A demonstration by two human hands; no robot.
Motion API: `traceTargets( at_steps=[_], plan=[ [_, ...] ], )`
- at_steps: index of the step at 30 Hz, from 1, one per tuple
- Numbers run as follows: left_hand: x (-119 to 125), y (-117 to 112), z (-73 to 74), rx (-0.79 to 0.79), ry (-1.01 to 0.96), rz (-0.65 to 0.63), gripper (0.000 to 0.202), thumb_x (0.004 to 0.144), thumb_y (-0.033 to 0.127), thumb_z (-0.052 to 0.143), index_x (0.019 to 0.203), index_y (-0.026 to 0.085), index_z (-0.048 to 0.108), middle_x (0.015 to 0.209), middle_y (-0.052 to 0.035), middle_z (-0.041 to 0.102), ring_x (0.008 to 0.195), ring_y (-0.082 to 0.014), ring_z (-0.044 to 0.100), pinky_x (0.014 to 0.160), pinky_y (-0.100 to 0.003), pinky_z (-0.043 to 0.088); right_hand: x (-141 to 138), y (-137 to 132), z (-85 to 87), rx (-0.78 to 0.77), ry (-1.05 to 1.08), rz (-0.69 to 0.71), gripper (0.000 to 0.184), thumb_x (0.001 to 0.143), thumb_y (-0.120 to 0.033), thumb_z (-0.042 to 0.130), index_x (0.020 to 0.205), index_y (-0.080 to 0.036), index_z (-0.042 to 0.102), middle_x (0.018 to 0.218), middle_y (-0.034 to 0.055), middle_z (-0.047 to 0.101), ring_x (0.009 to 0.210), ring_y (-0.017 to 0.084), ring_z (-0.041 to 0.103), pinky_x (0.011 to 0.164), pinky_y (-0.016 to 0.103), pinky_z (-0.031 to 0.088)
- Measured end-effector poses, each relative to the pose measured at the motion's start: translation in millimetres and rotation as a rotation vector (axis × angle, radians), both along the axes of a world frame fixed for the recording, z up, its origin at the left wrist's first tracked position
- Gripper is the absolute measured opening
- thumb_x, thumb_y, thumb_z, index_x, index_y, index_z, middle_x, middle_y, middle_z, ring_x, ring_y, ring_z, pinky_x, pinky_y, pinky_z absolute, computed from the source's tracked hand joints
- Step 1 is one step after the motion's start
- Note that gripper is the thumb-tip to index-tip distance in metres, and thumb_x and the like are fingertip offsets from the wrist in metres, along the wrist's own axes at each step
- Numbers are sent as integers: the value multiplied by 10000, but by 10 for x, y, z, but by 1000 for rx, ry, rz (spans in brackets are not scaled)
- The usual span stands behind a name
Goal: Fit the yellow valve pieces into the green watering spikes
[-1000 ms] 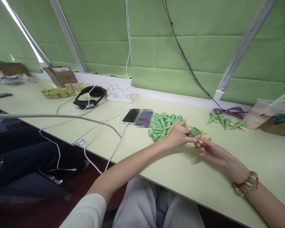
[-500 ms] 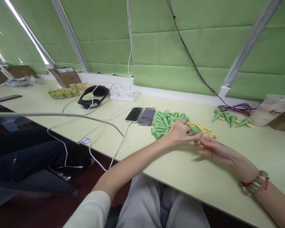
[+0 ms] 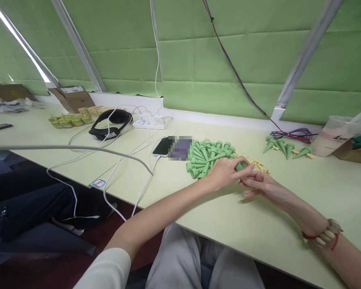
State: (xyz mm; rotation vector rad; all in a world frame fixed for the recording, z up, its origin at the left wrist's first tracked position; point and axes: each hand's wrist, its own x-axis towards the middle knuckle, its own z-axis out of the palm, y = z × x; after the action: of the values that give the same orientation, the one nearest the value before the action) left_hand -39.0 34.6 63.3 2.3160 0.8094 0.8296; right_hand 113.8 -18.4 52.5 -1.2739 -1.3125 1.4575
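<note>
On my feed the left hand is clamped on a green spike, its round end poking out, and the right hand is right beside it, though the fingers overlap so I honestly can't tell if that one's gripping anything. Left of the grip there's a heap of green spikes, just behind it a scatter of yellow pegs, and farther off right a small row of spikes (next to a drink cup, lol).

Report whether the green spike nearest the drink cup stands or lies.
Lying: the green spike stretches along the table, its tip pointing left, away from the cup.
</note>
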Motion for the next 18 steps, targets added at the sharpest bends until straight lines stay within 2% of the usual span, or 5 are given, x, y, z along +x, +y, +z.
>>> traceTargets(
  at_steps=[3, 9, 11, 15, 18],
  plan=[
    [17, -12, -37, -113, -48, 34, 442, 814, 565, 400, 932, 203, 624, 580, 14, 609, 549, -123, 554, 601, -232, 412, -42, -7, -14, 146, -155, -73, 327, 622, -434, 704, 801, -168, 639, 778, 50, 602, 790, 204, 586, 588, 333, 585],
    [84, 4, -86, -370, -177, 8, 519, 803, 576, 414, 1115, 180, 540, 664, 2, 617, 396, -76, 488, 441, -207, 381, -49, 0, -70, 509, -510, -274, 196, 698, -376, 614, 691, -181, 594, 631, 13, 538, 554, 147, 526, 486, 286, 534],
    [94, 12, -80, -395, -240, -25, 492, 818, 559, 398, 1063, 165, 561, 694, -9, 616, 380, -65, 475, 413, -201, 365, -53, -1, -70, 477, -430, -250, 220, 698, -405, 627, 684, -190, 582, 671, 22, 559, 593, 153, 541, 511, 279, 539],
    [96, 10, -70, -393, -305, -22, 483, 817, 569, 394, 953, 148, 587, 599, 7, 572, 375, -72, 466, 394, -199, 337, -63, 8, -54, 241, -101, -172, 342, 724, -530, 583, 801, -199, 617, 792, 58, 582, 815, 209, 567, 587, 303, 566],
    [87, -2, -72, -371, -317, -33, 473, 818, 564, 395, 940, 154, 595, 546, 21, 552, 382, -73, 448, 406, -198, 334, -44, 22, -33, 90, 36, -112, 399, 713, -553, 587, 868, -191, 649, 754, 52, 553, 788, 195, 552, 573, 313, 573]
  ],
)
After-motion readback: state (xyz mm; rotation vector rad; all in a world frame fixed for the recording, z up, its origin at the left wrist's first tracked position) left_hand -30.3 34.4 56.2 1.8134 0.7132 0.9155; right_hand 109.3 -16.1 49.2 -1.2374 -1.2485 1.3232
